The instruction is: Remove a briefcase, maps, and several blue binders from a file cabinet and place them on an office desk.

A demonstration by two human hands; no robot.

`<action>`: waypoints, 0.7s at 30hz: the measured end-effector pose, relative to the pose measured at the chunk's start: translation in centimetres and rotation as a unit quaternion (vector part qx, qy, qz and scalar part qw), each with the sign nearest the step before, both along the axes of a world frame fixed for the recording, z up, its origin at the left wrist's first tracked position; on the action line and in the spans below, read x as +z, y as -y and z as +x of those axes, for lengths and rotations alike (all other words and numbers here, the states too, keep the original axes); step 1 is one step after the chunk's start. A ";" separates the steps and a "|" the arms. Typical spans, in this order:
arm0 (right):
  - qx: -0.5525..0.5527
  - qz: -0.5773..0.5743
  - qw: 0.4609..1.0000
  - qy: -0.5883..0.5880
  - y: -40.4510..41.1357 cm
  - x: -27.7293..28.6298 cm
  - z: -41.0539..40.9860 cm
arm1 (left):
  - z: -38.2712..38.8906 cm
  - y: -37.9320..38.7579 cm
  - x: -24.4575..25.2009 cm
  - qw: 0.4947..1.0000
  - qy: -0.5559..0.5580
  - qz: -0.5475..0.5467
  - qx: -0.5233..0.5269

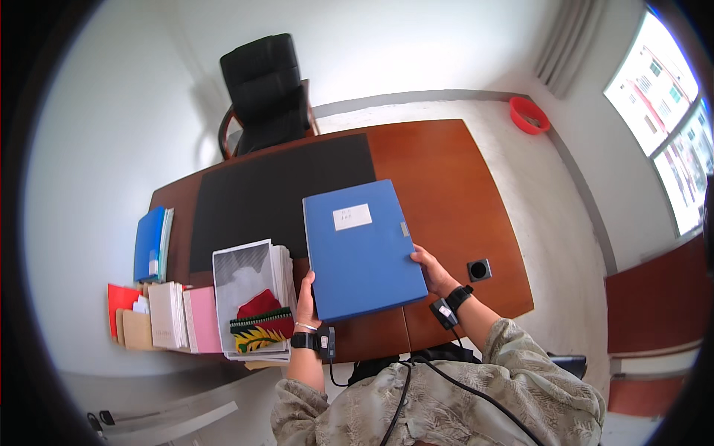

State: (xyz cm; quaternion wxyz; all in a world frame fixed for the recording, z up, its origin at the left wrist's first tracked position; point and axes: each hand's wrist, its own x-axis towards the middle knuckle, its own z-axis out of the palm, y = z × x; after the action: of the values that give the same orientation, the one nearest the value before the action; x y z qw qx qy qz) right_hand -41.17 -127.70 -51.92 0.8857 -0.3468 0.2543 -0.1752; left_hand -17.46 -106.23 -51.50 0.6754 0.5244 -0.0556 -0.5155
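Observation:
A blue document box file (365, 262) with a white label on its cover is held between both hands above the wooden desk (446, 206). My left hand (307, 301) grips its left edge near the lower corner, with the thumb showing. On the opposite edge, my right hand (434, 273) has its thumb on the side and the other fingers mostly hidden beneath. Left of the box file, a red, green and yellow patterned cloth item (262, 323) lies on a stack of papers (242, 267). A black desk mat (268, 189) is partly covered by the box file.
Folders stand at the desk's left: pink (203, 318), white (163, 315), tan (136, 330) and blue (148, 245). A square black fitting (479, 270) sits at the right. A black office chair (265, 83) stands beyond the desk, and a red basin (527, 116) on the floor.

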 end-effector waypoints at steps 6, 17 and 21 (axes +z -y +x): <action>0.034 0.016 0.999 0.010 4.8 -0.4 6.9 | -3.2 0.4 2.4 0.973 -0.054 0.151 0.168; 0.106 -0.048 0.976 -0.183 9.2 1.4 15.5 | 4.3 7.4 -1.3 0.967 -0.044 0.034 0.249; 0.093 -0.127 0.968 -0.197 11.1 -1.2 17.3 | 4.2 10.4 -1.2 0.955 -0.035 0.049 0.289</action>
State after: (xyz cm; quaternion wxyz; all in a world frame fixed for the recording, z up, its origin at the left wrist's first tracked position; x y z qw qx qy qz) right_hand -23.86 -138.76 -53.16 0.7793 -0.5060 0.3661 -0.0509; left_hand -13.21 -116.61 -52.71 0.7705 0.5322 0.1476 -0.3183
